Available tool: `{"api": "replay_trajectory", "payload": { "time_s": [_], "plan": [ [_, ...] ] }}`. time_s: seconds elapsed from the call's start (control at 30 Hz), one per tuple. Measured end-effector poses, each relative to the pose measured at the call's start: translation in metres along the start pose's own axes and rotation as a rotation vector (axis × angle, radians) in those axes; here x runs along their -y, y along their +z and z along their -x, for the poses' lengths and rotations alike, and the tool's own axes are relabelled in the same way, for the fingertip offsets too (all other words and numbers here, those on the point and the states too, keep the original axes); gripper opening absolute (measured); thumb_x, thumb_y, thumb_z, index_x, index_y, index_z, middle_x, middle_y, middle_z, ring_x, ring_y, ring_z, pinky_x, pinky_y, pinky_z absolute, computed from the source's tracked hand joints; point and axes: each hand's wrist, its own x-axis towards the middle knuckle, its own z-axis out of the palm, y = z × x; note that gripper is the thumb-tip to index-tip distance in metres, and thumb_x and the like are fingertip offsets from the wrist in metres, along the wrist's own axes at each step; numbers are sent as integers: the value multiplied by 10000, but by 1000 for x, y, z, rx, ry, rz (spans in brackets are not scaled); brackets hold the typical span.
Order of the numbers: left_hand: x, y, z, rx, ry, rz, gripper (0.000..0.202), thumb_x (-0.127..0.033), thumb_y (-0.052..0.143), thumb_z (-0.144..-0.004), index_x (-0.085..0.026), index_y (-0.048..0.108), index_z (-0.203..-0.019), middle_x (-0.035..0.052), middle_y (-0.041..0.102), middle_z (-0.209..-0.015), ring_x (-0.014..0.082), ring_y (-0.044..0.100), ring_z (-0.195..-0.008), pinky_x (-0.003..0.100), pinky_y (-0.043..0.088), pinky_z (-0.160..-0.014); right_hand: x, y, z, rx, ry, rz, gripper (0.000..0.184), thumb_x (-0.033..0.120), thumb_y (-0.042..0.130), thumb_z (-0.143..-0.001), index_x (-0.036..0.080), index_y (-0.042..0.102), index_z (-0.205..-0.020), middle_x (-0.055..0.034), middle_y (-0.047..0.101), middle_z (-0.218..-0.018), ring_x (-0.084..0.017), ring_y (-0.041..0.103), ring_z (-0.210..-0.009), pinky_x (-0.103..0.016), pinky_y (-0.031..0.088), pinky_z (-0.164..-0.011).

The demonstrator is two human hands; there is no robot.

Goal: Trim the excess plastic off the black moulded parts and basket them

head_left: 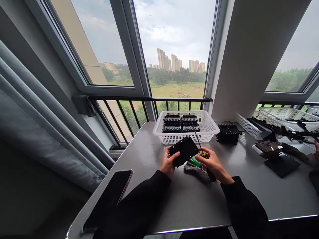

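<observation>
My left hand (pixel 169 163) is closed on a black plastic part (pixel 184 150) with notched edges, holding it tilted above the table. In my right hand (pixel 211 163) is a screwdriver (pixel 197 137); its thin shaft points up and away, and yellow shows near the fingers. The fingers of my right hand are close to the part's right corner; whether they touch it I cannot tell. Below the hands lie a green object (pixel 195 162) and a crumpled grey cloth-like thing (pixel 195 171), partly hidden.
A white basket (pixel 159 132) behind my hands holds several similar black parts. More black parts (pixel 227 132) are stacked to its right. A dark phone-like slab (pixel 109 197) lies at the left edge. Other baskets (pixel 248 126) and a black pad (pixel 282 165) are on the right.
</observation>
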Motion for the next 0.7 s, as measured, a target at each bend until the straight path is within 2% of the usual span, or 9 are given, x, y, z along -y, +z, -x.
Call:
{"api": "replay_trajectory", "payload": {
  "time_s": [0.1,0.2,0.3,0.37,0.43,0.5,0.6,0.7],
  "plan": [
    [0,1,0,27,-11,4,555,-312,836,-559,-230,455,-954,-44,633,-784,134,626,-601,271,532,-547,-3,1,-1,25,3,14,467,495,801,-634,168,617,-914,84,462,-494,-50,336,-333,-193,253,-328],
    [3,-1,-1,71,-14,-17,556,-306,871,-506,-207,451,-857,-52,621,-685,124,616,-574,245,513,-560,-3,2,-1,11,21,-50,455,515,796,-632,171,601,-855,103,396,-437,-38,280,-323,-184,217,-330],
    [6,-3,-4,40,1,-15,567,-304,894,-437,-192,433,-748,-64,590,-613,98,575,-522,210,471,-522,3,3,2,42,67,-147,447,528,776,-658,181,586,-866,118,359,-418,-31,236,-330,-180,230,-342],
    [6,-5,-5,-13,2,6,556,-304,892,-435,-189,426,-715,-63,583,-605,98,569,-520,212,465,-515,8,4,5,71,93,-207,423,532,746,-690,184,574,-860,90,448,-470,-31,252,-344,-179,246,-345],
    [5,-4,-6,-55,-4,28,546,-310,882,-459,-193,401,-691,-64,571,-599,103,571,-520,221,469,-514,12,5,7,98,96,-251,405,531,724,-705,186,565,-844,27,592,-634,-26,292,-366,-178,249,-343],
    [4,-3,-5,-58,7,43,555,-305,873,-481,-199,362,-669,-80,534,-569,89,550,-499,210,459,-506,14,5,7,129,82,-252,402,498,746,-686,185,577,-874,-7,643,-772,-23,331,-388,-178,261,-347],
    [2,-1,-3,-1,43,23,574,-272,878,-476,-204,351,-693,-92,541,-572,70,535,-490,182,440,-503,10,4,6,126,61,-216,446,448,790,-663,185,589,-962,67,525,-563,-32,312,-371,-176,272,-354],
    [1,0,0,85,50,-82,570,-278,884,-487,-208,434,-830,-47,653,-661,104,598,-540,210,482,-549,4,3,2,62,30,-227,452,477,788,-676,189,558,-938,134,333,-415,-36,248,-340,-171,246,-338]
  ]
}}
